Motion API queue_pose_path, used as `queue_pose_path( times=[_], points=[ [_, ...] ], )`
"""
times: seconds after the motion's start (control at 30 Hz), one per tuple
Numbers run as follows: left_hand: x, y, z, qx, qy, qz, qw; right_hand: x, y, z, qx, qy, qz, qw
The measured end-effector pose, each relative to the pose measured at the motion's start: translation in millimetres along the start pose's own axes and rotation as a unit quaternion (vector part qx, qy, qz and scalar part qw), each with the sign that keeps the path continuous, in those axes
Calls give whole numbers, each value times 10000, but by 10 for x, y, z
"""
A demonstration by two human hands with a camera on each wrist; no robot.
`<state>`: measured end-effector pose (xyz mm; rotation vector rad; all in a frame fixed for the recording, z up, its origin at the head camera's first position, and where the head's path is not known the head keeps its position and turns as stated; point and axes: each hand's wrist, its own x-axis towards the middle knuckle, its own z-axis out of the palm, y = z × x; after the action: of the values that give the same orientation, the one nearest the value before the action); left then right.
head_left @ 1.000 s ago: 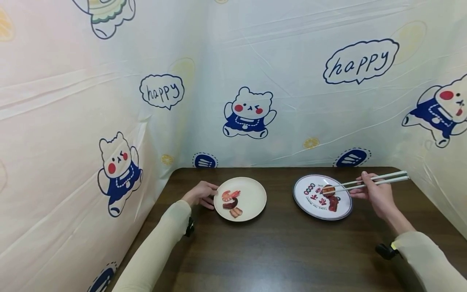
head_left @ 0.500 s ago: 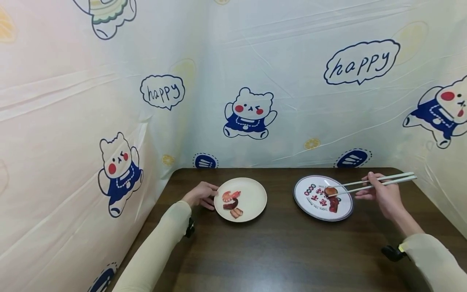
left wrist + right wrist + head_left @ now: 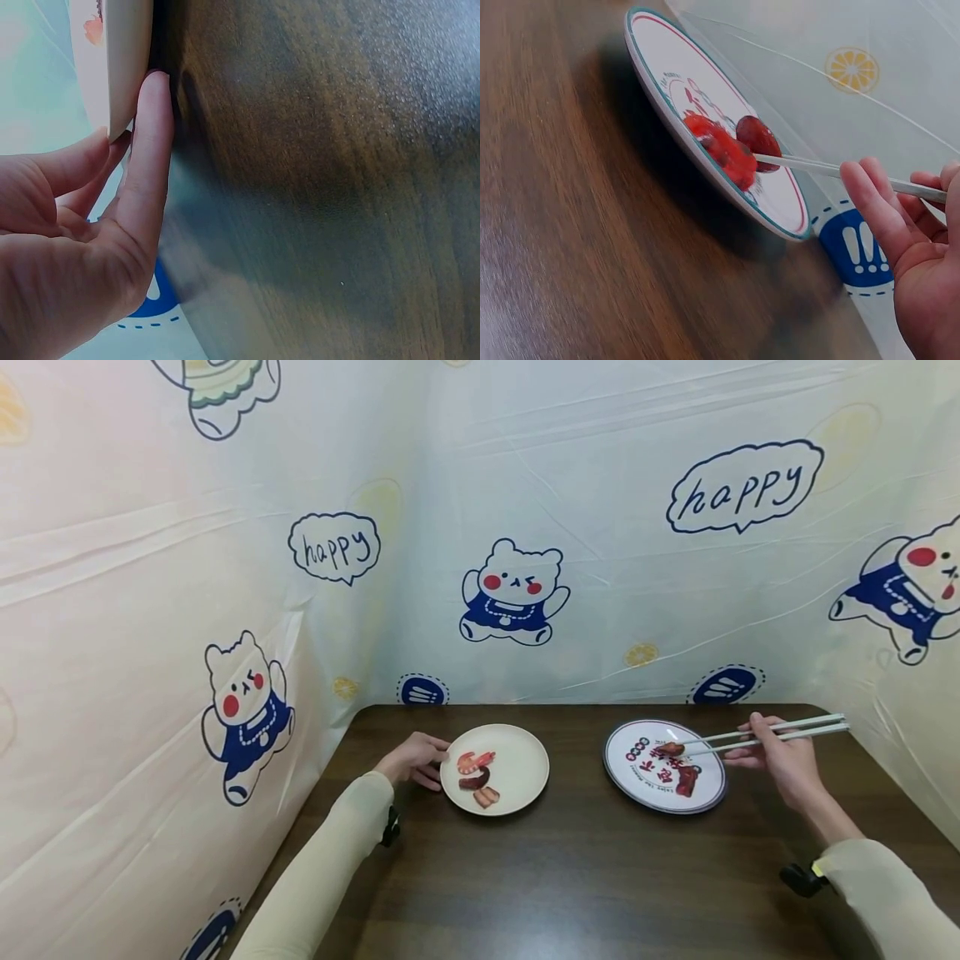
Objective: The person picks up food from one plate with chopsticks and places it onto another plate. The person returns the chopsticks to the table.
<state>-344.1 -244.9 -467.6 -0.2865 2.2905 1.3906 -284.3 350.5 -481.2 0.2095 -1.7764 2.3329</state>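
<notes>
My left hand point(image 3: 412, 760) pinches the left rim of a cream plate point(image 3: 521, 768), thumb on top and fingers beneath in the left wrist view. On that plate lie a pink shrimp point(image 3: 474, 763), a dark curved piece point(image 3: 472, 782) and a light-brown piece point(image 3: 486, 797). My right hand point(image 3: 783, 768) grips a pair of pale chopsticks point(image 3: 810, 727). Their tips meet a round, red-brown piece of food point(image 3: 757, 136) over a white plate point(image 3: 632, 781) with a dark rim and red lettering. A glossy red piece point(image 3: 724, 150) lies beside it on this plate.
Both plates rest on a dark brown wooden table point(image 3: 555, 868), with bare wood between them. A pale curtain point(image 3: 420, 610) printed with bears and "happy" bubbles hangs behind the table and along its sides.
The right hand shifted right, then slightly back left with the chopsticks. The round piece, flat half a second ago, now sits tilted and a little farther left. The left hand stays put.
</notes>
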Motion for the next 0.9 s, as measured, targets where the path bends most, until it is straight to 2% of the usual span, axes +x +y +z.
queue_pose_path(
  times=[0.23, 0.43, 0.9],
  points=[
    [26, -5, -10, -4, -33, 4, 10000, 5, 42, 103, -43, -134, 140, 9998],
    [20, -13, -5, 23, -26, -9, 10000, -6, 84, 144, 136, -248, 242, 9993],
    [-15, 3, -10, 14, -27, -13, 10000, 15, 118, 204, 9, -421, 223, 9989]
  ],
)
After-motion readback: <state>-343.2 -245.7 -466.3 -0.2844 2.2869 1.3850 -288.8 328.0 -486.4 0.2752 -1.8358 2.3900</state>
